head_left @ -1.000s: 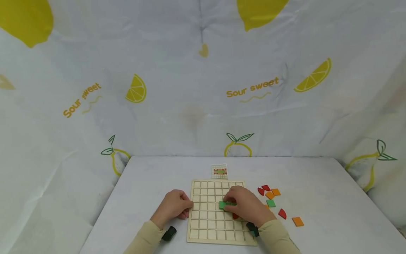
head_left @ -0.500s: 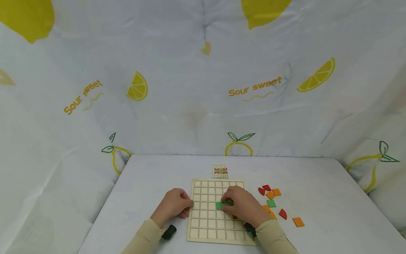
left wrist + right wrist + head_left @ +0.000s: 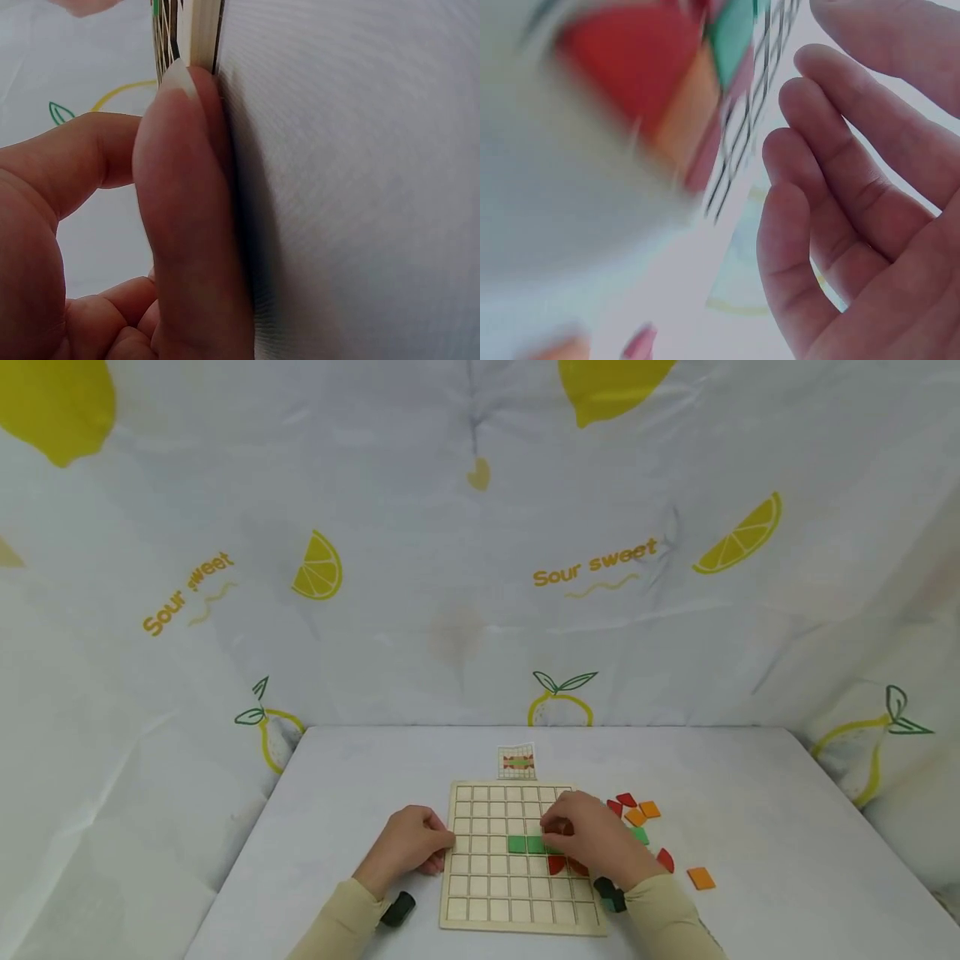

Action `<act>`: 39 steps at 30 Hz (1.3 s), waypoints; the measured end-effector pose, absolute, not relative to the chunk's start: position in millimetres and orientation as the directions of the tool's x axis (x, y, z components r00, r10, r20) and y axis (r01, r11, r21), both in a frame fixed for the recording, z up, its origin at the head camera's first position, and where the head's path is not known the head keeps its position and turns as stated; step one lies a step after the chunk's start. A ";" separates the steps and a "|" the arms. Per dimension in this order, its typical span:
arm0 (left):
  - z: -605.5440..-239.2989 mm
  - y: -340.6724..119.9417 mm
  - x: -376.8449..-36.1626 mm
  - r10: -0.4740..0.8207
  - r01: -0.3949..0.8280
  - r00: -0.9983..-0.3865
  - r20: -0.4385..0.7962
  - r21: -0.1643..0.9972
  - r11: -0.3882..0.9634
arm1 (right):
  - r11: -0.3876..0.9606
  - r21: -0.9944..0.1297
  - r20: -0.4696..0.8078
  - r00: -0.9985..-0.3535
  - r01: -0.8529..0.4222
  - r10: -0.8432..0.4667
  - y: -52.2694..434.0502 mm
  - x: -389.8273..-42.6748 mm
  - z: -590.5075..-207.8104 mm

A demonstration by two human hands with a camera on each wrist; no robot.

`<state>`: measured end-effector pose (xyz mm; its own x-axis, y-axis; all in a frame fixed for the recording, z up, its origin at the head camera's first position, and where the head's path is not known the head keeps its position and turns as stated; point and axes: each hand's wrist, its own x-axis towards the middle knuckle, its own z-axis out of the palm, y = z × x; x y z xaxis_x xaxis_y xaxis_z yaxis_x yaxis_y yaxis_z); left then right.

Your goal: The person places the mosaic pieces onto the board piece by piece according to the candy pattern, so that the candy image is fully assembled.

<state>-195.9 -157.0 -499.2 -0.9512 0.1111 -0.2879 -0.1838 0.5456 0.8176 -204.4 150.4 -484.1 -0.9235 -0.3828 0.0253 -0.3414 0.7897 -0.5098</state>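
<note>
A wooden grid board [image 3: 480, 910] lies flat on the white table. My left hand [image 3: 408, 842] pinches its left edge; in the left wrist view the thumb [image 3: 180, 165] and a fingertip meet at the board's side. My right hand [image 3: 596, 837] hovers over the board's right half, fingers loosely bent and holding nothing, as the right wrist view shows the fingers [image 3: 855, 180] apart from the pieces. Green square tiles [image 3: 517, 844] form a row in the grid, partly under the right hand. A red quarter-circle piece [image 3: 556, 865] sits just below that row.
A small printed pattern card [image 3: 517, 762] lies behind the board. Right of it are loose pieces: an orange tile [image 3: 701, 878], a red quarter-circle [image 3: 665, 860], a green tile [image 3: 640, 836] and several others. A black object [image 3: 398, 909] is by the left wrist.
My right hand has let go of a green tile, now flat in the row, and shifted right, uncovering more green and red pieces. The left hand has stayed at the board's edge.
</note>
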 end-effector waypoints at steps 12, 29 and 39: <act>-496.9 -155.2 -193.6 0.101 -0.204 -0.948 -0.301 0.821 0.534 | 0.832 -0.553 -0.100 -0.987 -0.050 -0.126 242.4 -200.2 -481.7; -501.3 -157.2 -192.8 0.113 -0.185 -0.950 -0.291 0.817 0.546 | 0.849 -0.526 -0.187 -0.981 0.049 -0.059 267.1 -202.1 -491.7; -503.4 -156.4 -197.2 0.107 -0.185 -0.950 -0.294 0.804 0.564 | 0.846 -0.528 -0.227 -0.972 0.077 -0.053 276.5 -202.2 -489.3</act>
